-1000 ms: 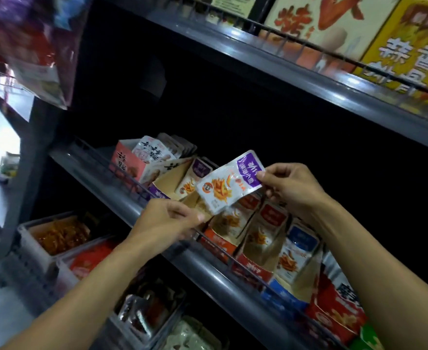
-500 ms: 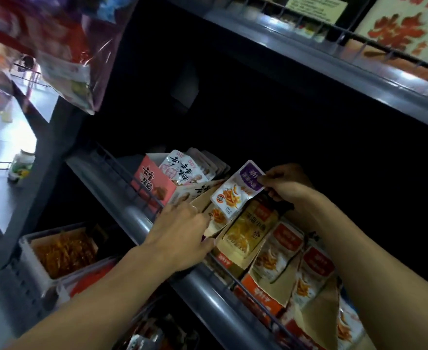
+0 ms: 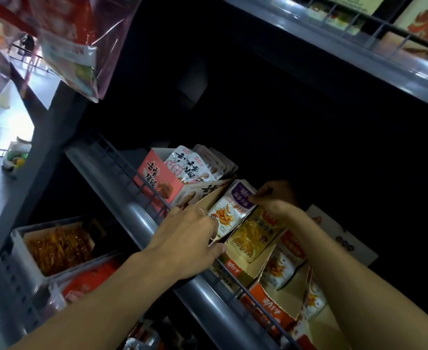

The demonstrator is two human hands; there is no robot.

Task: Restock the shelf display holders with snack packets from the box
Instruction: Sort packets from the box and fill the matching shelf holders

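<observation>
on the dark shelf (image 3: 142, 223), the purple packet (image 3: 233, 207) sits half inside the cardboard holder (image 3: 209, 202). right hand (image 3: 274, 200) pinches its top; left hand (image 3: 190, 238) pinches its bottom. it may crumple against the holder's wall.

Above the pink display box (image 3: 157, 180) the shelf bay is dark, open space up to the upper shelf (image 3: 359, 44). In front of the box, a wire rail (image 3: 142, 180) fences the shelf edge. Right of the box, packed holders (image 3: 263, 263) leave no gap.
</observation>
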